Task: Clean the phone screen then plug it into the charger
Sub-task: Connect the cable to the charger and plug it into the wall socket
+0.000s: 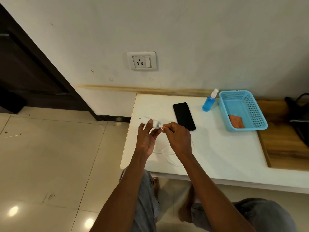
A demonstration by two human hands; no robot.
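Hands (164, 136), then cloth (236, 121) in basket (260, 114)

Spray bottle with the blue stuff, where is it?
The spray bottle stands at the back of the white table, near the wall, between the black phone on its left and the blue basket on its right.

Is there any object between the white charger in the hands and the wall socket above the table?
Nothing visible stands between them. The charger, held in the left hand, is over the table's left part; the socket is on bare wall above it. The phone, spray bottle and basket lie to the right.
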